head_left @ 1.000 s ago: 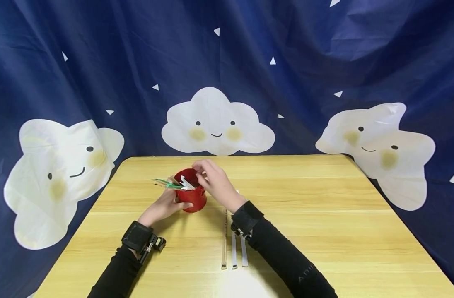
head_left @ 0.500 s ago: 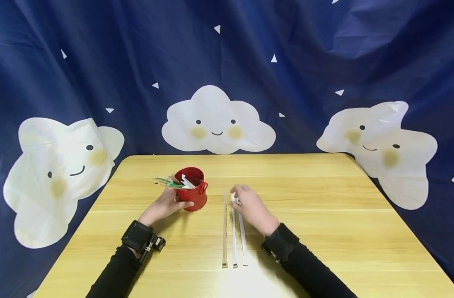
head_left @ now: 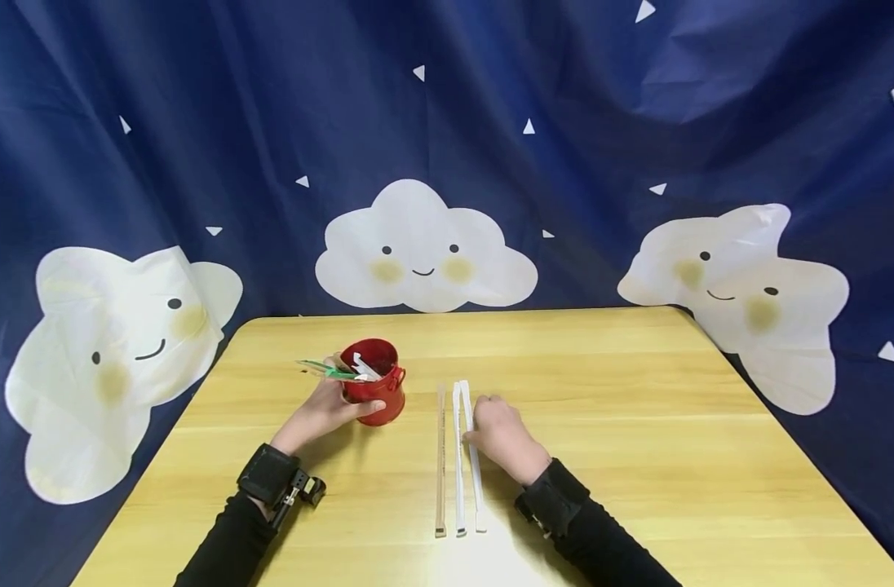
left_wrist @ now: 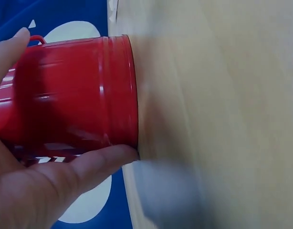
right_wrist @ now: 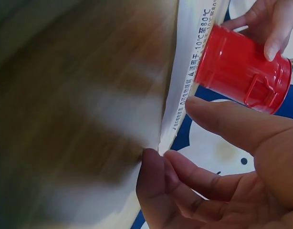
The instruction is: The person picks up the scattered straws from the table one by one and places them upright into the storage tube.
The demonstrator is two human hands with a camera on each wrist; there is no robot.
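My left hand grips a red metal bucket around its side, the thumb lying along the wall in the left wrist view. Inside the bucket are white strips and green ones poking over the left rim. Three paper-wrapped straws lie lengthwise on the table: a tan one, a white one and a rightmost white one. My right hand is beside the rightmost straw, fingers near its edge. In the right wrist view the thumb and fingertips stand apart near a printed wrapper.
The light wooden table reaches back to a dark blue curtain with white smiling clouds. The bucket stands left of the straws. A small handle loop sticks out from its side.
My right hand has moved from the bucket's rim to the straws, then a little nearer along the rightmost one, whose far end now shows beside the middle straw. The left hand keeps holding the bucket.
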